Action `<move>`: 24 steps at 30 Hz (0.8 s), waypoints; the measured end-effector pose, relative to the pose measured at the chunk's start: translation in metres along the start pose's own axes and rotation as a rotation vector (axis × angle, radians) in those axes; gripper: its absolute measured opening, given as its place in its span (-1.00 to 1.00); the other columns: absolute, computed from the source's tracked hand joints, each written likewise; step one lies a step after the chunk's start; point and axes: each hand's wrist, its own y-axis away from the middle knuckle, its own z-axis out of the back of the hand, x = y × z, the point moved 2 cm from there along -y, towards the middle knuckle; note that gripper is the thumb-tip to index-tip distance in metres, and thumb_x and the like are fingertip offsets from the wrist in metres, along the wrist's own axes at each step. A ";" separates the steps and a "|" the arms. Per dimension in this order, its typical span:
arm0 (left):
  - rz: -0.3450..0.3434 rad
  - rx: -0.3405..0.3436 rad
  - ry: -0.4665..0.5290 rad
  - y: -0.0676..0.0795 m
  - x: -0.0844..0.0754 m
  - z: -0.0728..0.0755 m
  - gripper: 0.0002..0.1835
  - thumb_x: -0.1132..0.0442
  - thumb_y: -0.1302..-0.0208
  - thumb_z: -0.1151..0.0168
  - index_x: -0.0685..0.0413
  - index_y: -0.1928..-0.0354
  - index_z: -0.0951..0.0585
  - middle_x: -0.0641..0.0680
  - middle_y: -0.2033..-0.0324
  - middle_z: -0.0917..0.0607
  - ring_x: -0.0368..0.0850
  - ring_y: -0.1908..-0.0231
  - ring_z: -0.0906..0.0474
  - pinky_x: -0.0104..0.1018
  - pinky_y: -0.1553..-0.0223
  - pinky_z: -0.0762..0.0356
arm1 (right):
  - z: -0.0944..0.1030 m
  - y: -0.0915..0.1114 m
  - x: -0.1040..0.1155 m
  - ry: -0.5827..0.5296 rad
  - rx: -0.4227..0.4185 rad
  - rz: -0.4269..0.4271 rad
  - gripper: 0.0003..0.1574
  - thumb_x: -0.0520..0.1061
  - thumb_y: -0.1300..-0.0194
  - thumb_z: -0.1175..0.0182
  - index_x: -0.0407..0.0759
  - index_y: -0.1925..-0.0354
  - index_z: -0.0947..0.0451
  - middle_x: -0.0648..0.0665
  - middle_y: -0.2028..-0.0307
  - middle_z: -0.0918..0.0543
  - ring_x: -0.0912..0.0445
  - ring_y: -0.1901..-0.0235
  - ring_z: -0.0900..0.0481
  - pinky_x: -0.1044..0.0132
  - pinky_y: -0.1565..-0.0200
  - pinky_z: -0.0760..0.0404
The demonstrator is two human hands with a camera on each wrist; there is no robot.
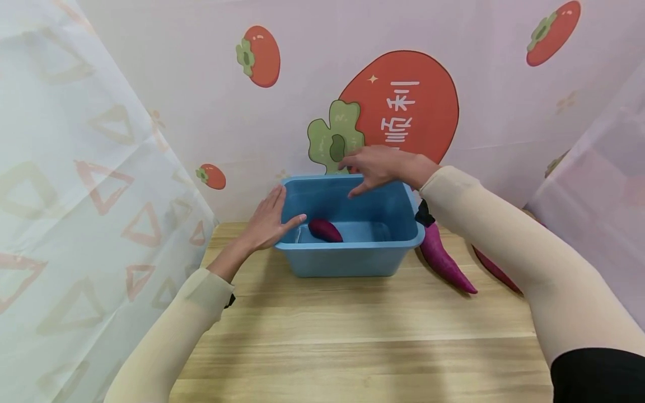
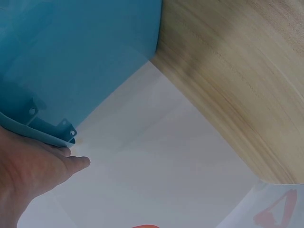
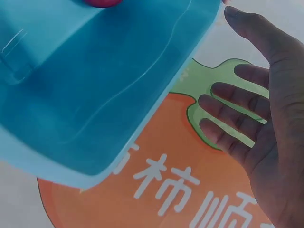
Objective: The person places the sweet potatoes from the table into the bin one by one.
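A blue plastic basin stands at the back of the table, with a small dark purple sweet potato lying on its floor at the left. My left hand rests against the basin's left rim, fingers straight and thumb reaching over the edge. In the left wrist view this hand touches the rim from outside. Above the basin's far side hovers my right hand, holding nothing. The right wrist view shows that hand with spread fingers, apart from the basin rim.
To the right of the basin lies a long purple sweet potato, its upper end hidden by the right sleeve. Another reddish purple one is partly behind the right forearm. Printed cloth walls enclose the wooden table at back and sides.
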 end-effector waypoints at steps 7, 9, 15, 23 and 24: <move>-0.003 -0.001 0.007 0.001 0.000 0.000 0.14 -0.44 -0.48 0.07 0.18 -0.71 0.24 0.18 -0.71 0.23 0.16 -0.69 0.35 0.22 -0.64 0.27 | 0.005 0.015 -0.005 -0.004 -0.007 -0.002 0.11 0.34 -0.13 -0.53 -0.12 -0.49 -0.46 -0.24 -0.36 -0.60 -0.21 -0.25 -0.65 -0.21 -0.17 -0.68; -0.004 -0.001 0.009 0.001 -0.001 0.000 0.14 -0.44 -0.48 0.07 0.18 -0.71 0.24 0.18 -0.71 0.23 0.16 -0.69 0.35 0.22 -0.64 0.27 | 0.005 0.018 -0.006 -0.002 -0.010 -0.004 0.10 0.33 -0.13 -0.54 -0.13 -0.48 -0.46 -0.25 -0.35 -0.60 -0.23 -0.23 -0.66 -0.22 -0.16 -0.69; -0.003 0.001 0.013 0.002 -0.001 0.001 0.15 -0.45 -0.47 0.06 0.18 -0.71 0.25 0.17 -0.71 0.24 0.16 -0.69 0.36 0.23 -0.64 0.28 | 0.003 0.027 -0.010 0.008 -0.010 -0.021 0.13 0.32 -0.14 -0.54 -0.11 -0.51 -0.43 -0.27 -0.40 -0.56 -0.27 -0.30 -0.61 -0.26 -0.19 -0.65; 0.000 0.000 0.021 0.002 -0.001 0.001 0.14 -0.44 -0.48 0.07 0.16 -0.71 0.26 0.17 -0.71 0.24 0.15 -0.69 0.37 0.22 -0.64 0.28 | 0.005 0.043 -0.015 0.006 -0.027 -0.041 0.14 0.33 -0.11 -0.56 -0.09 -0.51 -0.43 -0.24 -0.35 -0.61 -0.21 -0.20 -0.68 -0.21 -0.13 -0.71; -0.001 0.000 0.021 0.001 -0.001 0.001 0.14 -0.44 -0.48 0.07 0.16 -0.71 0.27 0.17 -0.71 0.24 0.15 -0.69 0.37 0.22 -0.64 0.29 | 0.006 0.046 -0.016 0.007 -0.029 -0.044 0.14 0.33 -0.11 -0.56 -0.09 -0.50 -0.44 -0.25 -0.34 -0.61 -0.21 -0.20 -0.68 -0.21 -0.13 -0.71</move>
